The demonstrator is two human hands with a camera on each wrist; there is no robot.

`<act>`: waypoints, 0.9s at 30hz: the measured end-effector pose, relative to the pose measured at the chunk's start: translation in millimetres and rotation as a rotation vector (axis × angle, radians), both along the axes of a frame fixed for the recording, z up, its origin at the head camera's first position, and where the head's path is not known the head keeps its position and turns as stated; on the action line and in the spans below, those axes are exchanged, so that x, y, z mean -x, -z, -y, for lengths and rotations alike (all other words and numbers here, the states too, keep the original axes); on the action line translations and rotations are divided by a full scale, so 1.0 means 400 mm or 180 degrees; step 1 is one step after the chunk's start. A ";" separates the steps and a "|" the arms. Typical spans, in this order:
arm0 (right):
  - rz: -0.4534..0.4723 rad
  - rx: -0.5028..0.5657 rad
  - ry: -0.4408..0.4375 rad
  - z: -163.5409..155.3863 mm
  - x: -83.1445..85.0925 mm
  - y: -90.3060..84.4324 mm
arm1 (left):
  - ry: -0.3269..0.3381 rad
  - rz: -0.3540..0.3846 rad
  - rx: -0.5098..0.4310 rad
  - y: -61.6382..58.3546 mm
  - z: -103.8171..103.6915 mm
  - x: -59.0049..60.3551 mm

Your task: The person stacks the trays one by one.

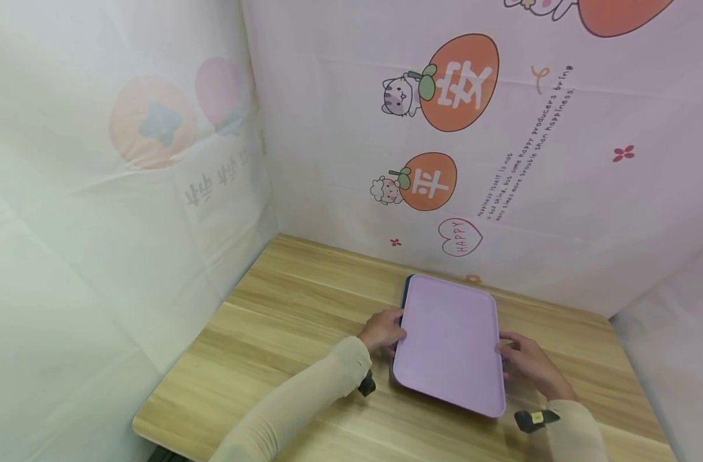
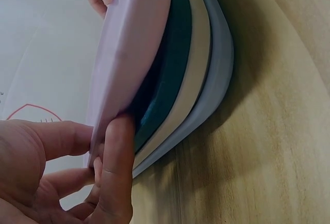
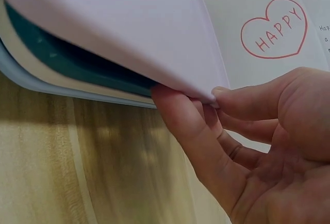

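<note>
A lilac rectangular tray (image 1: 451, 346) lies on top of a stack on the wooden table. My left hand (image 1: 383, 330) pinches its left rim, the thumb on the rim and fingers curled beneath. On the opposite long side, my right hand (image 1: 530, 363) grips the right rim the same way. Below the lilac tray come a dark teal tray (image 2: 178, 53), a beige tray (image 2: 201, 43) and, lowest, a grey-blue tray (image 2: 223, 53). In the left wrist view, a dark gap shows between the lilac tray and the teal one. The lower trays' inner surfaces are hidden.
The wood-grain table (image 1: 305, 289) has a rounded front left corner. White printed cloth (image 1: 340, 96) hangs behind the table's back edge, and more cloth (image 1: 68, 256) hangs along the left side. Both forearms reach in from the front, with a black device (image 1: 537, 420) at the right wrist.
</note>
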State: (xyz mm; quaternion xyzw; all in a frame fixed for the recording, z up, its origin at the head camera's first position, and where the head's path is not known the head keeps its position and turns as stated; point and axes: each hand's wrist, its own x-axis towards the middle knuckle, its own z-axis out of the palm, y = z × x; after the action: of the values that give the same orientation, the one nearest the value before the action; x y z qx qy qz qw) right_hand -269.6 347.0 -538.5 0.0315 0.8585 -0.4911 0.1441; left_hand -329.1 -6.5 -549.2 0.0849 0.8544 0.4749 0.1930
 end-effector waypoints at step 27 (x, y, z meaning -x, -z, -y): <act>-0.0078 -0.0737 0.0007 0.029 0.037 -0.002 | -0.0129 -0.0127 0.0091 0.022 -0.004 0.008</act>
State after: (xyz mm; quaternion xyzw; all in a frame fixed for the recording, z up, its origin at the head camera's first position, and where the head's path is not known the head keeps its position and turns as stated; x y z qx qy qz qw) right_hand -284.3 335.4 -537.7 0.0428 0.9112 -0.3892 0.1285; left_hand -332.2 -4.8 -557.9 0.0743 0.8664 0.4646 0.1673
